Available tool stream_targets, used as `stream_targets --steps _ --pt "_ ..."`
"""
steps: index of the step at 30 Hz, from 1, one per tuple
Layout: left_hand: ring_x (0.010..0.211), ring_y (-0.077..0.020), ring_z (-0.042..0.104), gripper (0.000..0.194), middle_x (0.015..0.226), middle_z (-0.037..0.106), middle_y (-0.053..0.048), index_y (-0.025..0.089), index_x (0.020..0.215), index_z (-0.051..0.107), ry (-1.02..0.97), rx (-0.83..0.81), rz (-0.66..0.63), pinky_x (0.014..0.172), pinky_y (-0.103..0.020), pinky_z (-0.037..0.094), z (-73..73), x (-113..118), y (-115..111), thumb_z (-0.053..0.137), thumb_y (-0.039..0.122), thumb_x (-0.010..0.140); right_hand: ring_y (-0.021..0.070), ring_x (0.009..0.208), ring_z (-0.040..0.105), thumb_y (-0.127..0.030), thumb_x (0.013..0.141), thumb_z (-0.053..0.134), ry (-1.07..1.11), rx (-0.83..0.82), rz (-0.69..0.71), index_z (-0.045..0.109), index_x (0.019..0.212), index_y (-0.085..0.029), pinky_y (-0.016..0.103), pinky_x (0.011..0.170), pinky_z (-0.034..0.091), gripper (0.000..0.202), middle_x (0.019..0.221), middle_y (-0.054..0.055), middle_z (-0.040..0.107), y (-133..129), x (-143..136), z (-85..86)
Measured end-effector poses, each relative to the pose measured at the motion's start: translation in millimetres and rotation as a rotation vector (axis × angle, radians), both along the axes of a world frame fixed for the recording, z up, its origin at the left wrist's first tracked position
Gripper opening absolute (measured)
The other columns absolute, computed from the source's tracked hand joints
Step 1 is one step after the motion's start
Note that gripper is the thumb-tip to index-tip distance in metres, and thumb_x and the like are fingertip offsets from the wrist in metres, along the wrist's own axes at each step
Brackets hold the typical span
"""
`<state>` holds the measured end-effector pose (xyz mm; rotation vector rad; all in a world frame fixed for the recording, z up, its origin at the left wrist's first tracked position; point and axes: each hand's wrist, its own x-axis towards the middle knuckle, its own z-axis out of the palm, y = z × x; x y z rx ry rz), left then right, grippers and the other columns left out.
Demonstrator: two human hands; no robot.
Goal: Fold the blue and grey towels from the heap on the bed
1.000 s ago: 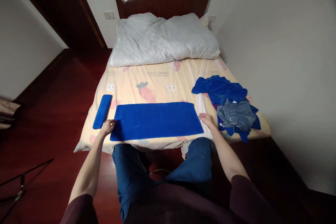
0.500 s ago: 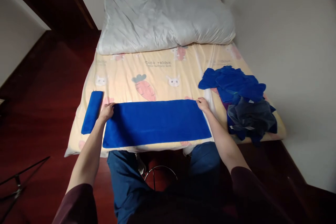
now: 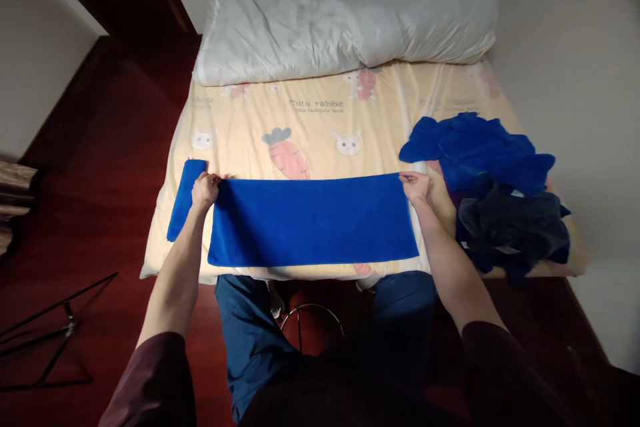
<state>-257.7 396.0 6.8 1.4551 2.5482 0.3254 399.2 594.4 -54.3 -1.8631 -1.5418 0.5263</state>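
A blue towel (image 3: 313, 223) lies spread flat as a long rectangle along the front edge of the bed. My left hand (image 3: 205, 189) pinches its far left corner, fingers closed. At the far right corner, my right hand (image 3: 415, 185) grips the cloth between thumb and fingers. Just left of my left hand lies a narrow folded blue towel (image 3: 186, 197), partly behind that hand and wrist. To the right of my right arm is a loose heap of blue towels (image 3: 480, 147), with a crumpled dark grey cloth (image 3: 515, 220) at its near side.
The bed (image 3: 240, 127) has a yellow sheet printed with rabbits and carrots. A bulky grey-white quilt (image 3: 345, 13) covers its far end. A wall (image 3: 575, 80) stands close on the right. A black metal stand (image 3: 67, 327) is on the red floor at left.
My view has tilted down and shifted, so the bed appears higher and larger. Both hands remain at the towel's far corners; the right fingers now look more stretched toward its corner.
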Motion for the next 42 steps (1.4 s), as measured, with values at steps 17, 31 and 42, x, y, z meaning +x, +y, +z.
stream_targets --steps 17,31,42 --pt "0.163 -0.0357 0.016 0.063 0.174 0.024 -0.018 0.013 0.163 0.037 -0.071 0.167 -0.405 0.131 -0.06 0.02 -58.5 191 -7 0.038 0.04 0.105 0.0322 0.162 0.018 -0.031 0.105 0.04 -0.235 0.0 0.596 0.053 0.155 -0.017 0.058 0.132 0.013 0.053 0.172 0.01 0.031 -119 -213 -0.2" --pt "0.163 -0.0389 0.013 0.066 0.174 0.025 -0.015 0.018 0.163 0.041 0.019 0.148 -0.121 0.128 -0.067 0.017 -68.0 123 -18 0.04 0.048 0.105 0.0249 0.163 0.02 -0.041 0.108 0.039 -0.221 -0.075 0.486 0.035 0.162 -0.002 0.046 0.134 0.003 0.067 0.172 0.014 0.029 -79 -114 -24.5" --pt "0.164 -0.0371 0.008 0.072 0.173 0.019 -0.025 0.003 0.163 0.032 0.007 0.09 -0.037 0.131 -0.064 0.004 -50.2 85 -9 0.037 0.044 0.105 0.0278 0.16 0.012 -0.04 0.108 0.045 -0.084 -0.024 0.309 0.038 0.16 -0.011 0.054 0.129 -0.016 0.06 0.172 0.007 0.033 -50 -45 -23.9"
